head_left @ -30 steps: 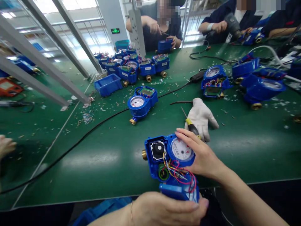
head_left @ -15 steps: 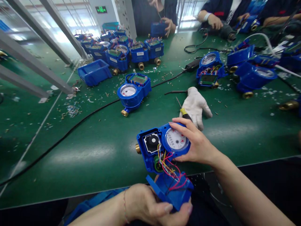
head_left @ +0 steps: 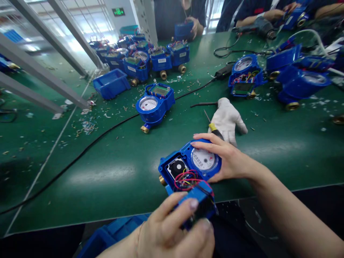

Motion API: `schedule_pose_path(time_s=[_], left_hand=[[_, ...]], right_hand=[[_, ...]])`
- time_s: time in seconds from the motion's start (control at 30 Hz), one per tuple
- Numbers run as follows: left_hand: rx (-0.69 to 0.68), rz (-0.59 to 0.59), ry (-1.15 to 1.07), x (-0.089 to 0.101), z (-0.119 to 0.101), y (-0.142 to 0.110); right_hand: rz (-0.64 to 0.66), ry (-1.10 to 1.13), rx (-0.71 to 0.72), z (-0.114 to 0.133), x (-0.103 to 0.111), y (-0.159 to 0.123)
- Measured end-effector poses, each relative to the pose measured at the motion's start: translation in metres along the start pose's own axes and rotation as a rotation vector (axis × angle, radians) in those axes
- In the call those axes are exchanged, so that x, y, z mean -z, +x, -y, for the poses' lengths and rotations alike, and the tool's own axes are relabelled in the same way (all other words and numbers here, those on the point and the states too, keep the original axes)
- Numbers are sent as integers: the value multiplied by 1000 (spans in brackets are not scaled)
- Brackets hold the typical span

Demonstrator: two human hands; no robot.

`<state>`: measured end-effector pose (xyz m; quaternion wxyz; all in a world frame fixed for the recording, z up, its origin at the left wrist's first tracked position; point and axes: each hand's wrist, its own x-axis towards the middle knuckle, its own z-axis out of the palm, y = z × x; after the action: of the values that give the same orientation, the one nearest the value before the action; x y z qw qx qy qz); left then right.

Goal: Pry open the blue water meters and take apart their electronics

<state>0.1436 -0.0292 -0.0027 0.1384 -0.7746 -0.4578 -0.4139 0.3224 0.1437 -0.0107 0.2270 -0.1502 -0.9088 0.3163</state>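
Against right hand [head_left: 229, 157], plastic meter [head_left: 189, 165]; round-dialled

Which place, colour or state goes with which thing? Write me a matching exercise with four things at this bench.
Things:
1. Glove
2. Screwdriver
3. Left hand
4. Right hand

Places, colours and states:
A. Around one end of the meter
B. Yellow and black handle
C. On the wired blue piece
D. White, lying on the green table

Pairs: 1-D, 2-B, 3-C, 4-A
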Motion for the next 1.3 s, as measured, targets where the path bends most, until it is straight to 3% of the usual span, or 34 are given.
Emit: schedule_pose_path(time_s=[0.13, 0.23, 0.4, 0.5, 0.57, 0.63, 0.8, 1.0, 1.3], left_hand=[[451, 119, -178, 15, 31, 43], [686, 307, -264, 14, 69, 77], [893, 762, -139, 2, 116, 126], [951, 1015, -330, -5, 133, 137], [1012, 1099, -453, -8, 144, 133], [1105, 1092, -533, -11, 154, 124], [1259, 905, -703, -15, 169, 101], [1233, 1008, -731, -14, 168, 100], [1264, 1005, -784, -11, 161, 103]], right_hand=[[88, 63, 34, -10, 10, 17], [193, 116, 61, -20, 18, 39], [385, 257, 51, -35, 24, 78], [483, 316, 51, -37, 23, 93], [504, 343, 76, -37, 22, 99], [512, 358, 71, -37, 21, 102], [556, 341, -16, -39, 20, 104], [571, 348, -38, -39, 21, 104], [554, 307, -63, -40, 21, 99]])
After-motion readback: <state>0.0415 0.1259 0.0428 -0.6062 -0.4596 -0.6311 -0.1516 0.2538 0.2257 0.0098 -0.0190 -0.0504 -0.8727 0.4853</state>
